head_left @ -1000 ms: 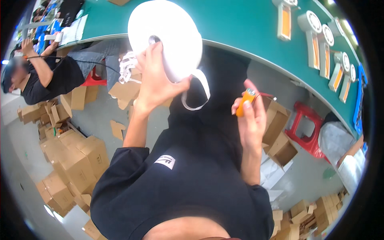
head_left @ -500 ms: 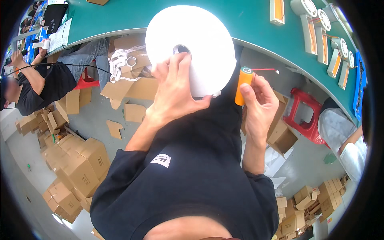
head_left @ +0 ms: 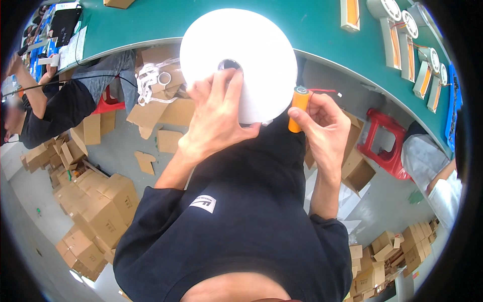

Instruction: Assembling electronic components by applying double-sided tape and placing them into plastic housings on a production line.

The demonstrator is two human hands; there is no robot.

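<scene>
Okay, so the left hand (head_left: 214, 110) has a big white roll (head_left: 264, 55) in its grasp — fingers hooked at the hole in the middle, thumb down at the lower rim. The roll sits in front of the bench (head_left: 136, 27) edge from this angle; can't tell if it's touching the green top.

Over in the right hand (head_left: 328, 123) there's an orange battery (head_left: 298, 115), pinched between thumb and fingers and held pretty much upright, just beside the roll's lower right side. I can't tell whether the two touch. A thin red wire (head_left: 321, 91) runs off to the right from near its top end, with a tiny white plug (head_left: 339, 94) on the tip.

Farther right on the bench there's a row of white fan-like units (head_left: 410, 24), round heads with long bodies showing orange inside. Below that is a red stool (head_left: 397, 170) — plus a pile of cardboard boxes (head_left: 103, 204) on the floor to the left.
</scene>
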